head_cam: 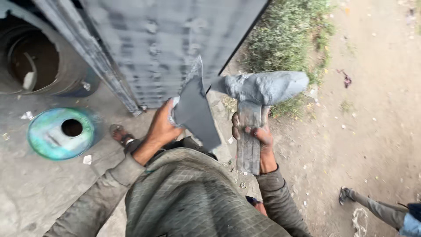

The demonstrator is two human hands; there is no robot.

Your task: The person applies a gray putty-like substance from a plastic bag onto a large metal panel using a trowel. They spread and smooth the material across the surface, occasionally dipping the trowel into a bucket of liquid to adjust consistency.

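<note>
Head view: your left hand [161, 127] grips one grey sandpaper sheet [195, 112] just below the grey metal panel [166, 44]; your right hand [258, 140] clenches one paint-caked hammer [258, 94] beside that sheet; one round lid [48, 136] lies left of the panel.

Two hands: left [160, 127], right [258, 138]; one hammer [258, 90]; one sandpaper sheet [195, 112]; one metal panel [166, 39]; one round lid [48, 136]

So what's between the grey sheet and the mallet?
Nothing in the head view: only a thin gap separates the sheet in the left hand from the mallet in the right hand; ground shows through.
</note>
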